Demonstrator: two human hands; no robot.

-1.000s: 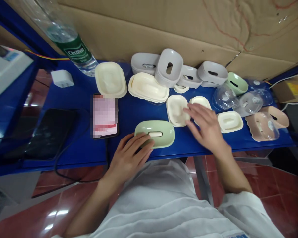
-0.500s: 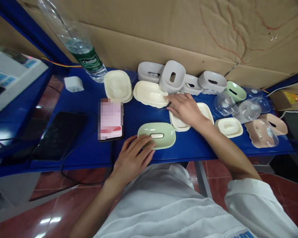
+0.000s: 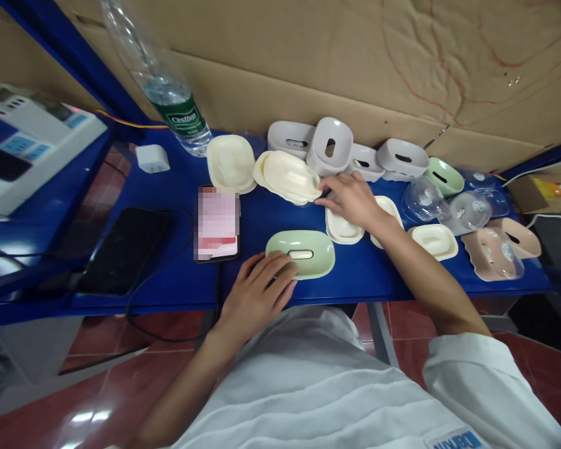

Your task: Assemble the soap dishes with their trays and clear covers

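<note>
My left hand (image 3: 259, 290) lies over the left end of a pale green oval plastic dish (image 3: 320, 252), its fingers curled across the rim. A white insert shows through the dish's slot. My right hand (image 3: 350, 196) pinches the right end of the top cream oval tray (image 3: 290, 174), which sits askew over another cream piece. Where the thumb meets the tray's underside is partly hidden. Below that hand is a cream rounded tray (image 3: 343, 229). Another cream tray (image 3: 388, 204) is partly covered by my right forearm.
Left of the dish lie a phone (image 3: 217, 224) and a cream tray (image 3: 231, 163). A water bottle (image 3: 184, 118), a white charger (image 3: 152, 158) and a dark phone (image 3: 124, 249) are farther left. Grey slotted boxes (image 3: 330, 146) line the back; clear covers (image 3: 423, 198) and pink pieces (image 3: 490, 249) are right.
The top cream tray has tilted and shifted off the piece beneath it, with my right hand at its right end. My left hand stays on the green dish. The view has shifted slightly.
</note>
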